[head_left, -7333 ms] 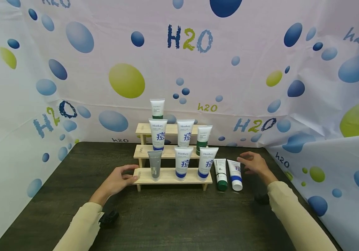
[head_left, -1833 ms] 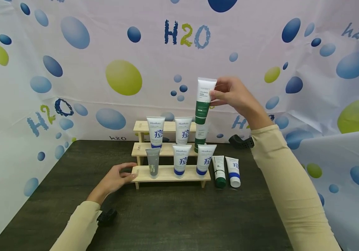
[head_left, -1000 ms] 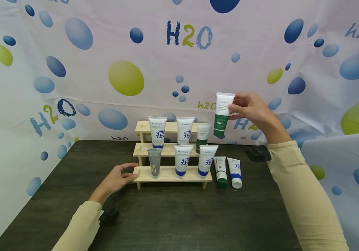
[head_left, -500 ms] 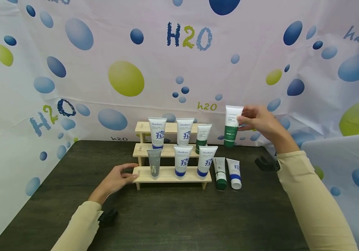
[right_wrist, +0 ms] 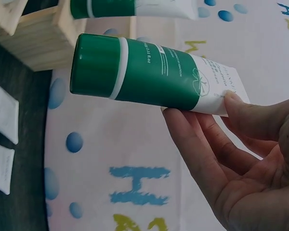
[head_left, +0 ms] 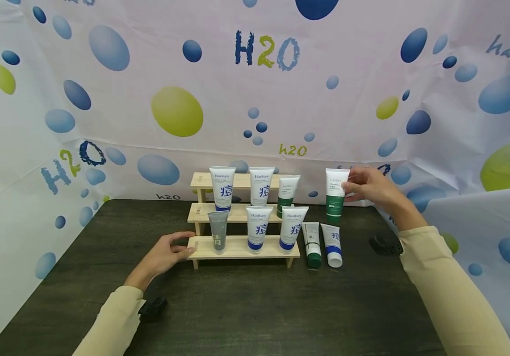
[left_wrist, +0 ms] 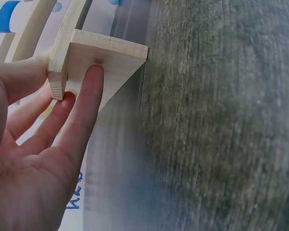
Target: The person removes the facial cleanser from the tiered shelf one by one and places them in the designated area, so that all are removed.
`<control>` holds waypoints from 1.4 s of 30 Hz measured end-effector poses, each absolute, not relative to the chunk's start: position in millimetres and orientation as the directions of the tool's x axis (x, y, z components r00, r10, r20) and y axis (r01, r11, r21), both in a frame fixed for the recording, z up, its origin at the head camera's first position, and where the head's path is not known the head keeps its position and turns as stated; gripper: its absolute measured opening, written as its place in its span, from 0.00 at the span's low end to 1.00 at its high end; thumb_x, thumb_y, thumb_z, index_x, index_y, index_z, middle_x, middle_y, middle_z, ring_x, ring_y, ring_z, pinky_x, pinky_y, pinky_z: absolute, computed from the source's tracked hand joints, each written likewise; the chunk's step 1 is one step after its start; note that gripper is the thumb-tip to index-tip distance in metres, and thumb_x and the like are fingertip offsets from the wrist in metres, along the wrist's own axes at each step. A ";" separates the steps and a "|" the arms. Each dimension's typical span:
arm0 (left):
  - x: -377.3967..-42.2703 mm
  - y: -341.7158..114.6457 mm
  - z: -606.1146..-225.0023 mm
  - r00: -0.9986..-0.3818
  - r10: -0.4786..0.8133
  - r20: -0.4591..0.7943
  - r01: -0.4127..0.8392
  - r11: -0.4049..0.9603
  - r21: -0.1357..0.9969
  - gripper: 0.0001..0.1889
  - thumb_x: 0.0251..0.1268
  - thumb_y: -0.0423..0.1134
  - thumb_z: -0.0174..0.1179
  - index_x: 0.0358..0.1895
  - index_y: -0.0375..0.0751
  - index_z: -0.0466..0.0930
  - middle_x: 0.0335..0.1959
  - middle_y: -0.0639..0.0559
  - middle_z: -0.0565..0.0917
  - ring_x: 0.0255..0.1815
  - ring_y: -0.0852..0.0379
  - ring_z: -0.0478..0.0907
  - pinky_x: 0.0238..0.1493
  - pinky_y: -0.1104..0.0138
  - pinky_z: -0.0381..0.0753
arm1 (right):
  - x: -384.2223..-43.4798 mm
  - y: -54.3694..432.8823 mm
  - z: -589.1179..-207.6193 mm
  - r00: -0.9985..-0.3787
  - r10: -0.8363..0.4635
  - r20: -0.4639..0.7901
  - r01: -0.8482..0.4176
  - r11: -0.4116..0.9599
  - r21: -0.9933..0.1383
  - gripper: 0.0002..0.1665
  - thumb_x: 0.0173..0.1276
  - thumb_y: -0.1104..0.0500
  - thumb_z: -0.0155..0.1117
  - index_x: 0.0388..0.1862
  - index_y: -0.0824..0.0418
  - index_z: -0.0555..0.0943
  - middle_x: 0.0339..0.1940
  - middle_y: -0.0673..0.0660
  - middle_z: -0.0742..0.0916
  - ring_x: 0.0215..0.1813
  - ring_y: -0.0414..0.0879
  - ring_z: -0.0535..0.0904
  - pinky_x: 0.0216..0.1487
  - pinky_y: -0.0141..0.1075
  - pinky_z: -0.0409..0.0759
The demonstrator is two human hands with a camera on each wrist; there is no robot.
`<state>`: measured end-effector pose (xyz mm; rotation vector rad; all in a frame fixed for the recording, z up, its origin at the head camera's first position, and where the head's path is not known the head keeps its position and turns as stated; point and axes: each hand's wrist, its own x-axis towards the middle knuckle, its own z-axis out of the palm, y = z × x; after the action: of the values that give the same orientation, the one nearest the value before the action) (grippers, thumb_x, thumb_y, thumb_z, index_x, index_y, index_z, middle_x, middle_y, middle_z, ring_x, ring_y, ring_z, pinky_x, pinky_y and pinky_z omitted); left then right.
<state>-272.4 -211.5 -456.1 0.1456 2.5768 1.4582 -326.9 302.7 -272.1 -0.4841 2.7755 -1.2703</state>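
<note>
My right hand (head_left: 372, 185) pinches a white and green squeeze tube (head_left: 336, 195) by its white upper end, between thumb and fingers. In the head view the tube hangs upright, green cap down, right of the three-tier wooden display rack (head_left: 206, 245). The right wrist view shows its green cap (right_wrist: 94, 65) clear of any surface. My left hand (head_left: 163, 254) holds the left end of the rack's lowest tier. Seen from the left wrist, the thumb is on the board's edge and a fingertip presses the wooden end panel (left_wrist: 108, 57).
White and blue tubes (head_left: 222, 188), a grey tube (head_left: 218, 232) and another green and white tube (head_left: 287, 193) stand on the lower two tiers. A green-capped tube (head_left: 312, 244) and a blue-banded tube (head_left: 332, 244) lie on the dark table (head_left: 255, 311) right of the rack.
The green and white tube that stood on the top tier at left is now in my right hand. It has moved right and down, away from the rack. My left hand stays put.
</note>
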 end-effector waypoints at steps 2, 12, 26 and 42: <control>-271.8 -211.4 -455.3 -0.979 0.171 -0.108 -0.004 0.519 0.855 0.31 0.74 0.42 0.65 0.76 0.43 0.68 0.76 0.30 0.68 0.66 0.37 0.81 0.61 0.45 0.83 | -326.0 306.2 -277.3 -0.951 -0.299 0.072 -0.249 0.613 -0.750 0.18 0.80 0.60 0.59 0.57 0.74 0.73 0.56 0.72 0.83 0.46 0.46 0.84 0.51 0.45 0.89; -271.5 -211.5 -455.3 -0.978 0.181 -0.101 0.009 0.521 0.854 0.31 0.74 0.42 0.65 0.76 0.42 0.68 0.75 0.30 0.69 0.65 0.38 0.82 0.61 0.44 0.82 | -323.3 323.7 -296.5 -0.955 -0.294 0.037 -0.208 0.574 -0.792 0.24 0.80 0.62 0.58 0.63 0.79 0.68 0.54 0.72 0.83 0.43 0.40 0.83 0.48 0.41 0.90; -273.1 -212.5 -458.2 -0.979 0.186 -0.083 0.023 0.504 0.863 0.30 0.74 0.42 0.65 0.76 0.41 0.69 0.76 0.30 0.68 0.66 0.37 0.81 0.60 0.46 0.84 | -327.2 342.1 -320.2 -0.950 -0.311 0.018 -0.203 0.575 -0.793 0.18 0.79 0.65 0.58 0.55 0.80 0.71 0.49 0.70 0.86 0.41 0.41 0.86 0.44 0.39 0.90; -272.5 -211.6 -457.4 -0.980 0.173 -0.102 -0.001 0.504 0.863 0.31 0.73 0.42 0.65 0.76 0.43 0.69 0.77 0.31 0.67 0.67 0.37 0.80 0.61 0.45 0.83 | -326.5 364.9 -348.5 -0.963 -0.265 -0.051 -0.123 0.599 -0.792 0.26 0.79 0.63 0.59 0.64 0.82 0.67 0.51 0.72 0.85 0.44 0.45 0.86 0.45 0.40 0.90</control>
<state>-272.5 -211.6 -457.4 0.1483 2.5694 1.4749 -326.5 364.9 -348.5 -0.3255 2.6603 -1.2984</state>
